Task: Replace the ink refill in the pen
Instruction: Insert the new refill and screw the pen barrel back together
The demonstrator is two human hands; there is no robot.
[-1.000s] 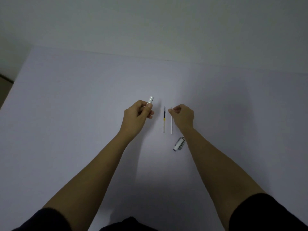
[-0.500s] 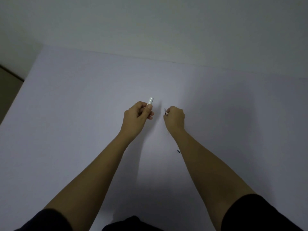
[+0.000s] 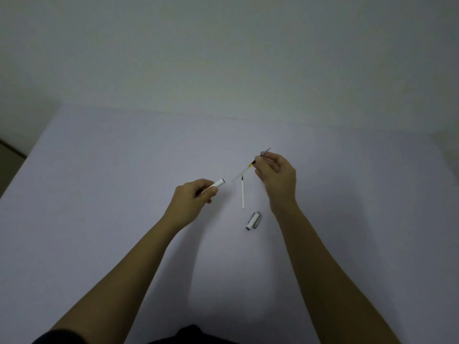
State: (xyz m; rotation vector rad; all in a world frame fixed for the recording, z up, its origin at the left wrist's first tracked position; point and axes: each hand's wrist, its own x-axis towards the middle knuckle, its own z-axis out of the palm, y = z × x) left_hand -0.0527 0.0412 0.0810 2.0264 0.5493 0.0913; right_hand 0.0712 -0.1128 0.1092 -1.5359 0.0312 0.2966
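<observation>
Worktop [image 3: 99,194]: pale lavender, plain, its near edge cut off by the frame.

Two bare hands. Left hand [image 3: 191,202] is clenched round the white barrel [image 3: 215,185]; only the open end sticks out, the rest is hidden in the fist. Right hand [image 3: 277,176] pinches a refill [image 3: 244,170] at its dark, yellow-banded end, raised off the worktop and tilted, the clear tail pointing down-left toward the barrel mouth, apart from it. A thin grey bit pokes out above the right fingers [image 3: 260,167]; too blurred to identify.

Two refills: the second, white refill [image 3: 243,194] lies flat between the hands, dark tip away from the person.

One cap [image 3: 253,220], white with metal clip, lies just below that refill.
</observation>
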